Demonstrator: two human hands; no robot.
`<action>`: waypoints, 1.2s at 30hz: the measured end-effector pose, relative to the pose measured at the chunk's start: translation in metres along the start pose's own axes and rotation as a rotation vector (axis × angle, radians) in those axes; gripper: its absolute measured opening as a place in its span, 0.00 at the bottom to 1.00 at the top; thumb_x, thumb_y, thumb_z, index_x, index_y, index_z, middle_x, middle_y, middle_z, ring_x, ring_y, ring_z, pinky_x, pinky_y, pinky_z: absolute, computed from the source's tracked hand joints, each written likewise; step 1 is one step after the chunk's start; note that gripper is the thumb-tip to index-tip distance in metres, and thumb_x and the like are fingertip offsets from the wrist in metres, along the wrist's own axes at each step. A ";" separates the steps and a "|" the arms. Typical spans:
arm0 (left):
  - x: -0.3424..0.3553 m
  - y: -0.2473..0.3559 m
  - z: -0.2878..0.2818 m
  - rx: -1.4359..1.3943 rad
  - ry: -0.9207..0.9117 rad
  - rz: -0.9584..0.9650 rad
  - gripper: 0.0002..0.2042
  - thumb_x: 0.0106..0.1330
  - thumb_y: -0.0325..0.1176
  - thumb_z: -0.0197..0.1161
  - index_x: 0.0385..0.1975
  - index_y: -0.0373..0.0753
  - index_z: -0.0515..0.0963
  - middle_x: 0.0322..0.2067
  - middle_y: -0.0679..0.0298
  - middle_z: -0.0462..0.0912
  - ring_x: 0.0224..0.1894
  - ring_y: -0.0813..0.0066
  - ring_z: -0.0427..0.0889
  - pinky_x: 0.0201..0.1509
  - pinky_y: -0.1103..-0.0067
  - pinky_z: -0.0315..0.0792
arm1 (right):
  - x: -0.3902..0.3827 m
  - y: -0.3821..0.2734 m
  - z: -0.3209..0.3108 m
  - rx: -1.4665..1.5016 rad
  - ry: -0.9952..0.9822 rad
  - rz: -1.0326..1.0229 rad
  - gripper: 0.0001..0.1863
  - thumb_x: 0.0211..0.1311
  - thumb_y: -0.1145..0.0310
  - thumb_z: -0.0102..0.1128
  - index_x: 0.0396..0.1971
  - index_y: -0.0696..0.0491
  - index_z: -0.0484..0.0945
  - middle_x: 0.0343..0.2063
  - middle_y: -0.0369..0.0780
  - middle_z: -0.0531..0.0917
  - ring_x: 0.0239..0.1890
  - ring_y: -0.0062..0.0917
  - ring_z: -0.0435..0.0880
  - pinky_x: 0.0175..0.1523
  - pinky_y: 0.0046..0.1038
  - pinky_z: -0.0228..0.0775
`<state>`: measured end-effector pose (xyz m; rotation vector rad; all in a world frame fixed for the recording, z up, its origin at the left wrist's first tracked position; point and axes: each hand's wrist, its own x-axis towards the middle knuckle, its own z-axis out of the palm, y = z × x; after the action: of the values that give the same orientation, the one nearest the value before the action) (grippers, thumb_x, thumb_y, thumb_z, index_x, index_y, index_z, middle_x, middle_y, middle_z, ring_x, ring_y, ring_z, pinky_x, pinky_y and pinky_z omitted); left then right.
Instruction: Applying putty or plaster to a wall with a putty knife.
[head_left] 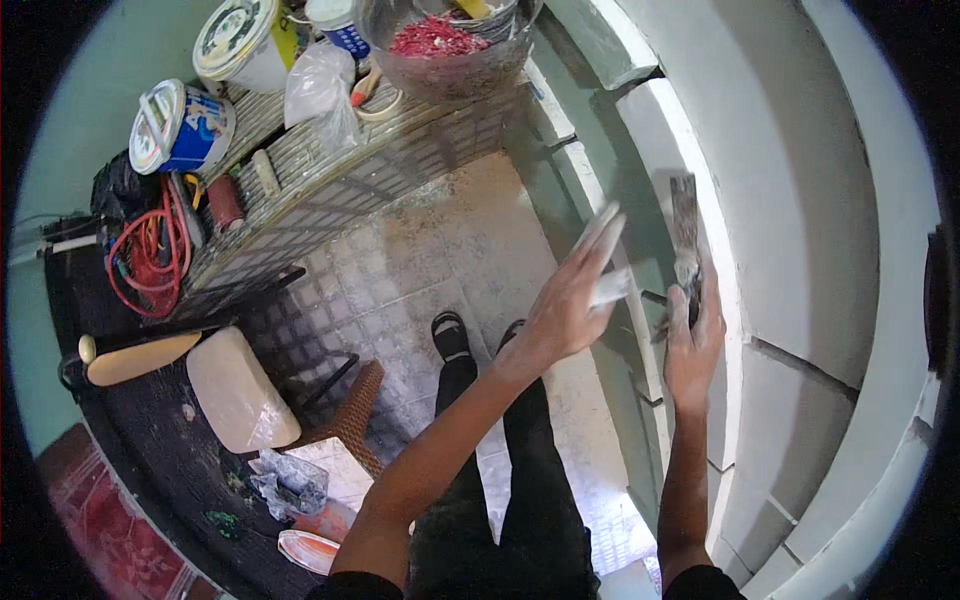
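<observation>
My right hand grips a putty knife by its handle, its narrow, stained metal blade pointing away from me. The fingers cover most of the handle. To its left, my left hand is raised with fingers stretched out and nothing in it. White powder or paste coats those fingertips. Both hands are beside white wall panels with a dark groove between them. A green-grey recessed strip with white edging runs between the panels and the floor.
A slatted crate bench at the far left bears a paint bucket, a blue-and-white tub, a plastic bag and a clear basin with red bits. Red cord hangs beside a cushioned seat and wicker piece. Dusty tiles lie underfoot.
</observation>
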<state>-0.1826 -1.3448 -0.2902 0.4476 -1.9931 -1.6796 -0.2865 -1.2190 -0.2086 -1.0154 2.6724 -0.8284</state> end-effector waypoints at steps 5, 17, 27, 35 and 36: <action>0.071 0.002 0.008 0.031 0.026 0.119 0.41 0.57 0.18 0.55 0.73 0.36 0.44 0.72 0.46 0.49 0.74 0.49 0.50 0.76 0.65 0.48 | 0.037 -0.029 0.008 0.173 -0.005 0.040 0.25 0.64 0.71 0.52 0.61 0.63 0.69 0.54 0.56 0.77 0.58 0.44 0.77 0.64 0.36 0.64; 0.107 -0.016 0.011 -0.009 0.009 0.099 0.42 0.54 0.19 0.53 0.72 0.30 0.44 0.71 0.43 0.48 0.74 0.47 0.46 0.77 0.65 0.44 | 0.064 -0.011 0.033 0.160 0.014 -0.078 0.26 0.65 0.68 0.50 0.61 0.64 0.68 0.58 0.57 0.74 0.62 0.46 0.73 0.67 0.39 0.60; 0.110 -0.017 0.010 0.155 0.003 0.123 0.42 0.53 0.19 0.51 0.71 0.28 0.43 0.69 0.39 0.51 0.72 0.42 0.50 0.76 0.63 0.46 | 0.063 -0.002 0.042 0.144 -0.006 -0.093 0.29 0.66 0.62 0.49 0.63 0.65 0.66 0.59 0.56 0.74 0.63 0.43 0.73 0.68 0.37 0.58; 0.120 -0.015 0.002 0.104 -0.044 0.109 0.37 0.55 0.18 0.51 0.68 0.22 0.48 0.65 0.31 0.53 0.69 0.34 0.52 0.74 0.59 0.50 | 0.072 0.004 0.050 0.137 0.095 -0.197 0.27 0.64 0.68 0.50 0.60 0.67 0.68 0.48 0.59 0.79 0.51 0.47 0.81 0.59 0.39 0.68; 0.121 -0.016 0.001 0.121 -0.033 0.114 0.36 0.55 0.19 0.51 0.67 0.22 0.48 0.64 0.31 0.56 0.67 0.33 0.55 0.73 0.58 0.52 | 0.075 0.002 0.050 0.139 0.094 -0.195 0.27 0.64 0.68 0.50 0.60 0.67 0.68 0.48 0.59 0.79 0.51 0.47 0.81 0.59 0.39 0.68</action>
<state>-0.2843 -1.4126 -0.2874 0.3432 -2.1107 -1.5126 -0.3268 -1.2890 -0.2484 -1.2454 2.5758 -1.1091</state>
